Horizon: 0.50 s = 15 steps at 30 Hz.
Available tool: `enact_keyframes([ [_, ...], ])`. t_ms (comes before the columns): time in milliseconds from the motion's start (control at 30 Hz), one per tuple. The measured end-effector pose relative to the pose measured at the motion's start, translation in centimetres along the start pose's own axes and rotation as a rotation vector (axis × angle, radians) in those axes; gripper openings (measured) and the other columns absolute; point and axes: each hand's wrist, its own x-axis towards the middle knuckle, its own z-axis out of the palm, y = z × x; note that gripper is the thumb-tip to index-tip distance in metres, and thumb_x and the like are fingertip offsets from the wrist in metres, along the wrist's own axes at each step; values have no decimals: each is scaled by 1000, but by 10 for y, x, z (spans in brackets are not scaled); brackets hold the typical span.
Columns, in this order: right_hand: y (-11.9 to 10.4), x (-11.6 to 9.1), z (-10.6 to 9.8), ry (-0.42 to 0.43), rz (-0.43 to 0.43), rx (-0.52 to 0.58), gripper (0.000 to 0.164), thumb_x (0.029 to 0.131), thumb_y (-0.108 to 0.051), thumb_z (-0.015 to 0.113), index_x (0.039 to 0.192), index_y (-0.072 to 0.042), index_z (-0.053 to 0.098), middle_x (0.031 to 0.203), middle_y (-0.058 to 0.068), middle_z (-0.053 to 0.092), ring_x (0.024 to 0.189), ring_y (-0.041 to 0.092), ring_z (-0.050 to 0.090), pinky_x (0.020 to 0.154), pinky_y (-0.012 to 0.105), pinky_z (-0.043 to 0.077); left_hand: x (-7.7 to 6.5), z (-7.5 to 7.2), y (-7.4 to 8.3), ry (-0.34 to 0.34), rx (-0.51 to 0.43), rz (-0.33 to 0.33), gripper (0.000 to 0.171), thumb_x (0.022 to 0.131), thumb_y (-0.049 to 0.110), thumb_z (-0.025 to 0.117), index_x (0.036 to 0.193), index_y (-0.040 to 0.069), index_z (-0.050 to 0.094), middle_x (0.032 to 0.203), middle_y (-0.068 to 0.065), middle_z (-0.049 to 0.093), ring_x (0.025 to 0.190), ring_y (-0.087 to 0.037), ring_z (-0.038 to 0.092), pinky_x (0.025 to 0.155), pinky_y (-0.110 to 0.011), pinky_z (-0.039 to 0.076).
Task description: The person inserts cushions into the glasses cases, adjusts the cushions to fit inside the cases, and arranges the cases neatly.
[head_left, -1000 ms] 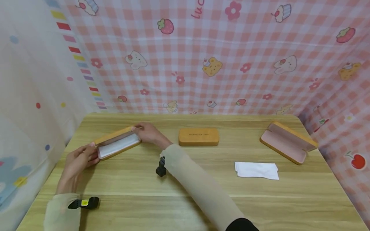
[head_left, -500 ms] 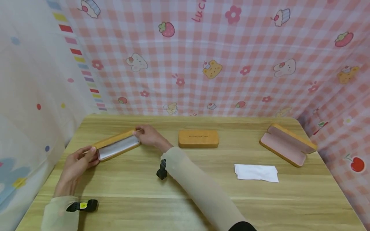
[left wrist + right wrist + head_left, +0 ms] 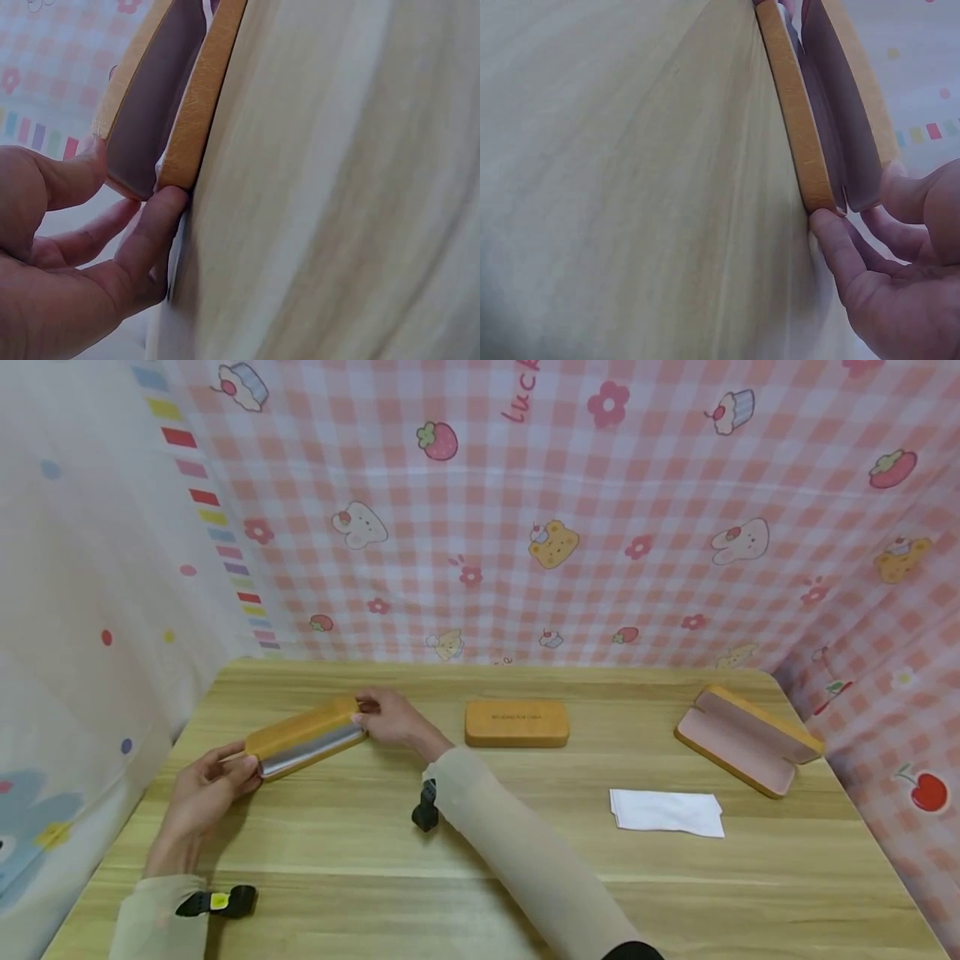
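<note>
Orange case (image 3: 302,729), ajar, lying between the hands (image 3: 204,789) (image 3: 395,718), each pinching one end

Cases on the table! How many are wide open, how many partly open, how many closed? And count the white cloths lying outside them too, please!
Wide-open case: 1
Partly open case: 1
Closed case: 1
White cloth outside the cases: 1
Total: 4

Curled left grip (image 3: 201,795) and curled right grip (image 3: 397,720), apart
</note>
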Motion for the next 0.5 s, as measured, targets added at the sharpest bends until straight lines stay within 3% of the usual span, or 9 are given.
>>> enact_keyframes([
  [133, 3, -1, 2, 16, -25, -3, 46, 106, -19, 58, 150, -8, 51, 145, 10, 59, 130, 22, 58, 108, 32, 51, -1, 2, -3, 25, -1, 20, 51, 97, 9, 70, 142, 3, 47, 91, 19, 68, 84, 4, 69, 77, -13, 59],
  [267, 5, 0, 6, 39, -51, 0, 43, 103, -11, 61, 145, -5, 55, 139, 11, 63, 123, 21, 63, 102, 26, 53, -3, 3, -4, 62, 60, 8, 59, 96, 6, 71, 148, -4, 43, 93, 21, 66, 84, 4, 68, 78, -13, 59],
  [500, 8, 1, 10, 71, -41, 18, 45, 99, -3, 65, 142, -4, 56, 140, 12, 63, 125, 23, 65, 101, 23, 54, -3, 6, 2, 118, 329, -42, 69, 96, 19, 75, 153, -1, 42, 99, 27, 60, 89, 12, 60, 79, -10, 56],
])
